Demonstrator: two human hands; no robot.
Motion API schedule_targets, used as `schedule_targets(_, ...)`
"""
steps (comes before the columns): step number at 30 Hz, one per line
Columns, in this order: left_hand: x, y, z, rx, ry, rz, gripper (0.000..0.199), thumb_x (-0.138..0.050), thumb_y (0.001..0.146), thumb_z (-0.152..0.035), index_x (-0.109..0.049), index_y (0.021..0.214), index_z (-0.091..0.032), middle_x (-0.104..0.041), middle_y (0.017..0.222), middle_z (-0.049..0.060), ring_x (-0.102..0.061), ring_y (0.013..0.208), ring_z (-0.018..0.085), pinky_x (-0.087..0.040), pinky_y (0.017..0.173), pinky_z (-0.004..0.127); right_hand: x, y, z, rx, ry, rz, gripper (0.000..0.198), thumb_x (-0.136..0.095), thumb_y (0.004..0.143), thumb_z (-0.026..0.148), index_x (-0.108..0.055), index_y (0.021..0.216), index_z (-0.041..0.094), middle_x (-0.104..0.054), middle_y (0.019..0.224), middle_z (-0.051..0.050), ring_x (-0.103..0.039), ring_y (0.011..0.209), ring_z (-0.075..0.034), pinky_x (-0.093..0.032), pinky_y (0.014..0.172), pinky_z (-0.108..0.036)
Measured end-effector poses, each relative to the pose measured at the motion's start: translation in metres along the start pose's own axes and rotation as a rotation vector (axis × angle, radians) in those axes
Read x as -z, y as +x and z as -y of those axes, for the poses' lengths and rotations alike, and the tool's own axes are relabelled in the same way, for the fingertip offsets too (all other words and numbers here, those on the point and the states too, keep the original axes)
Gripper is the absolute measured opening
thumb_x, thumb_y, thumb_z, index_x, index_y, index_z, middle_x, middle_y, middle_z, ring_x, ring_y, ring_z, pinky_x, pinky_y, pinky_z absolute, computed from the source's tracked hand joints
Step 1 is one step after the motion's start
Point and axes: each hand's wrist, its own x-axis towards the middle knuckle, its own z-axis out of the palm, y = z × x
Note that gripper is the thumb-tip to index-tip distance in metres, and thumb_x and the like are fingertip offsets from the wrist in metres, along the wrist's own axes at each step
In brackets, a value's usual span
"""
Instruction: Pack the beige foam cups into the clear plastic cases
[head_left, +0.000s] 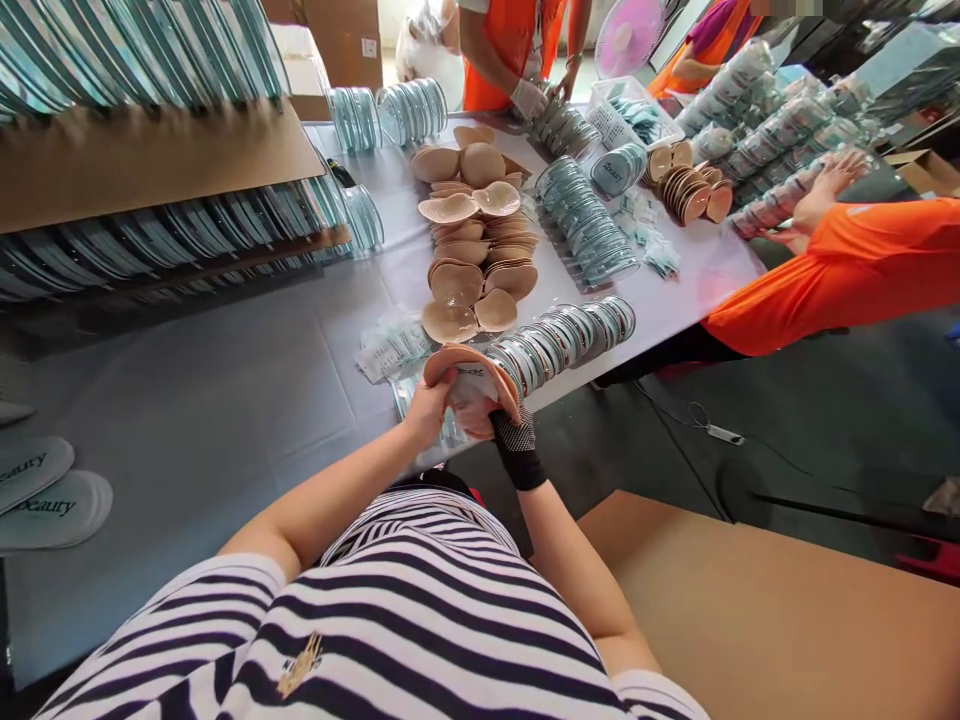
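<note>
A beige stick-on bra [457,356] is held between my two hands near the table's front edge, its cups folded toward each other with a pale printed insert between them. My left hand [429,408], bare, pinches its left edge. Below the right side, my right hand [516,432] is closed on it in a black dotted half-finger glove; some fingertips are hidden. Just beyond lies a row of clear round cases [562,342]. Stacks of beige bras [480,255] stand behind it. Small printed packets [394,345] lie to the left of my hands.
Packed cases fill a cardboard-layered stack [150,160] at left. Printed oval cards [56,510] lie at lower left. Across the table, a person in an orange vest [510,50] handles cases; another orange sleeve [862,260] reaches in from the right. A white basket [637,115] stands at back.
</note>
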Motion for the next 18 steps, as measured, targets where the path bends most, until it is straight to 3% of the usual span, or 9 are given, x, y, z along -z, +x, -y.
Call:
schedule_targets(2,0.010,0.016,-0.002,-0.185,0.276,0.130,0.053,-0.064,0.082,-0.057,-0.061,0.120,-0.020,-0.071,0.103,0.007,-0.066,0.094,0.020,-0.052,0.082,0.034,0.018,0.011,-0.011,-0.010,-0.062,-0.104,0.036,-0.048,0.084,0.035,-0.065,0.109,0.015,-0.072,0.101,-0.016,-0.069,0.092,-0.029,-0.058,0.082,-0.047)
schedule_targets(4,0.030,0.026,-0.004,-0.395,0.691,0.237,0.046,-0.054,0.091,-0.050,-0.059,0.125,-0.020,-0.069,0.107,0.009,-0.064,0.101,0.022,-0.049,0.091,0.038,0.036,0.015,-0.024,0.000,-0.131,-0.191,0.038,-0.049,0.084,0.035,-0.065,0.110,0.012,-0.071,0.099,-0.019,-0.069,0.090,-0.031,-0.058,0.081,-0.048)
schedule_targets(6,0.051,0.028,-0.003,-0.558,1.110,0.383,0.031,-0.052,0.093,-0.038,-0.065,0.116,-0.020,-0.068,0.111,0.010,-0.061,0.108,0.024,-0.045,0.098,0.041,0.050,0.010,-0.036,0.055,-0.196,-0.217,0.040,-0.048,0.086,0.034,-0.064,0.114,0.011,-0.071,0.104,-0.020,-0.069,0.096,-0.032,-0.057,0.085,-0.046)
schedule_targets(8,0.068,0.025,0.000,-0.624,1.403,0.570,0.023,-0.051,0.093,-0.027,-0.068,0.107,-0.022,-0.068,0.112,0.009,-0.059,0.111,0.024,-0.044,0.100,0.040,0.057,-0.002,-0.045,0.116,-0.243,-0.186,0.040,-0.046,0.089,0.031,-0.063,0.120,0.012,-0.070,0.110,-0.018,-0.068,0.102,-0.030,-0.057,0.088,-0.043)
schedule_targets(10,0.074,0.022,0.003,-0.635,1.566,0.689,0.026,-0.051,0.092,-0.020,-0.067,0.112,-0.024,-0.067,0.117,0.007,-0.058,0.114,0.022,-0.044,0.098,0.038,0.057,-0.018,-0.050,0.140,-0.272,-0.132,0.040,-0.043,0.091,0.030,-0.062,0.122,0.014,-0.070,0.112,-0.017,-0.069,0.103,-0.028,-0.057,0.090,-0.041)
schedule_targets(14,0.066,0.023,0.003,-0.630,1.717,0.759,0.038,-0.055,0.088,-0.016,-0.061,0.123,-0.027,-0.064,0.127,0.005,-0.057,0.117,0.023,-0.045,0.092,0.037,0.047,-0.049,-0.049,0.074,-0.307,-0.059,0.040,-0.041,0.093,0.032,-0.061,0.123,0.017,-0.071,0.112,-0.014,-0.068,0.104,-0.027,-0.056,0.091,-0.039)
schedule_targets(18,0.060,0.027,0.001,-0.630,1.741,0.723,0.026,-0.060,0.084,-0.018,-0.065,0.109,-0.022,-0.066,0.116,0.008,-0.059,0.108,0.023,-0.045,0.089,0.036,0.037,-0.070,-0.045,0.023,-0.309,-0.094,0.039,-0.043,0.094,0.032,-0.057,0.128,0.017,-0.069,0.119,-0.014,-0.067,0.109,-0.026,-0.054,0.095,-0.036)
